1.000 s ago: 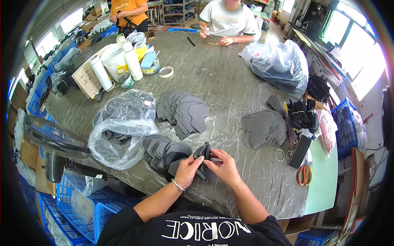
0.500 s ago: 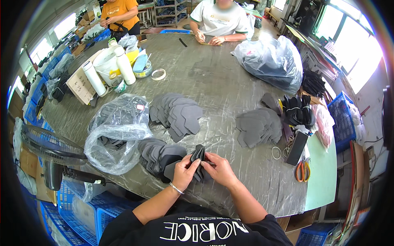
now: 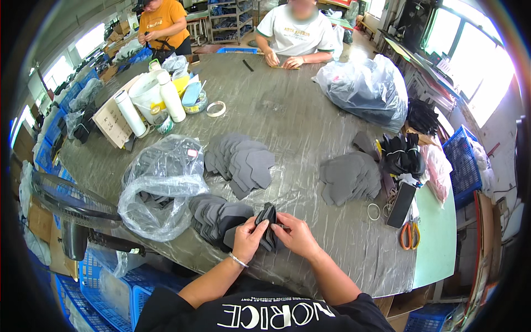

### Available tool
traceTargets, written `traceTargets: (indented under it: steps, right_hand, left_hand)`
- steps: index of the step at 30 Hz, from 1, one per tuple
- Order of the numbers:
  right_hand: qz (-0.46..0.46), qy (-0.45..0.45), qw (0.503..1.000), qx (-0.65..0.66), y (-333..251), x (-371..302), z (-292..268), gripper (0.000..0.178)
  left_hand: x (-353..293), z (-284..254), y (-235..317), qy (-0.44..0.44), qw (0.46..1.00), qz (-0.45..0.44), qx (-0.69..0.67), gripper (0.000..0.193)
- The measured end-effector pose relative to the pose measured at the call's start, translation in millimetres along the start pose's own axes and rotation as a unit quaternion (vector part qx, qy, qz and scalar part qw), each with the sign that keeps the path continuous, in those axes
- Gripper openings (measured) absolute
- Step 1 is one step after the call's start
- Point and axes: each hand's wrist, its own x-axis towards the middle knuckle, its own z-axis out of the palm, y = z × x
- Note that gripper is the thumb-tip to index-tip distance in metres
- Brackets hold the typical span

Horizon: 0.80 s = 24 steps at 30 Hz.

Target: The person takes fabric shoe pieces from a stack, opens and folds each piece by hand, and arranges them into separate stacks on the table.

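Close to the table's near edge, my left hand (image 3: 248, 238) and my right hand (image 3: 297, 235) pinch a small bundle of dark foam pieces (image 3: 266, 219) from both sides, thumbs toward each other. The pieces stand on edge, slightly fanned apart. Just left of my left hand lies a fanned stack of grey foam pieces (image 3: 213, 213). Beyond it is another spread stack of wavy-edged grey pieces (image 3: 243, 160). A third grey stack (image 3: 349, 176) sits to the right, apart from both hands. How many pieces my fingers hold cannot be made out.
A clear plastic bag (image 3: 160, 193) with dark pieces and a black fan (image 3: 72, 199) stand at left. Orange-handled scissors (image 3: 410, 235) and a black box (image 3: 401, 205) lie at right. White bottles (image 3: 171, 97), a tape roll (image 3: 216, 108) and a large filled bag (image 3: 365, 91) are farther off. Two people work beyond.
The whole view has tilted slightly, so the table sits lower in the picture. My right fingers have shifted a little along the bundle; both hands still hold it.
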Motion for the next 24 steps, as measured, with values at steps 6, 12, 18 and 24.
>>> traceTargets:
  steps: [6, 12, 18, 24]
  right_hand:
    - [-0.002, 0.034, 0.999, 0.025, 3, -4, 4, 0.032]
    - [0.035, 0.189, 0.98, -0.056, 30, 6, -39, 0.025]
    - [-0.074, 0.35, 0.897, -0.261, 21, 28, -84, 0.036]
    - [-0.043, 0.101, 0.982, -0.152, -8, 4, 0, 0.041]
  left_hand:
    - [-3, 0, -2, 0.011, 0.999, 0.007, 0.052, 0.016]
    - [-3, 2, -20, 0.101, 0.993, -0.033, -0.056, 0.023]
    - [0, -2, -31, 0.106, 0.993, -0.042, -0.039, 0.03]
    - [-2, 3, -1, 0.076, 0.992, -0.083, -0.05, 0.032]
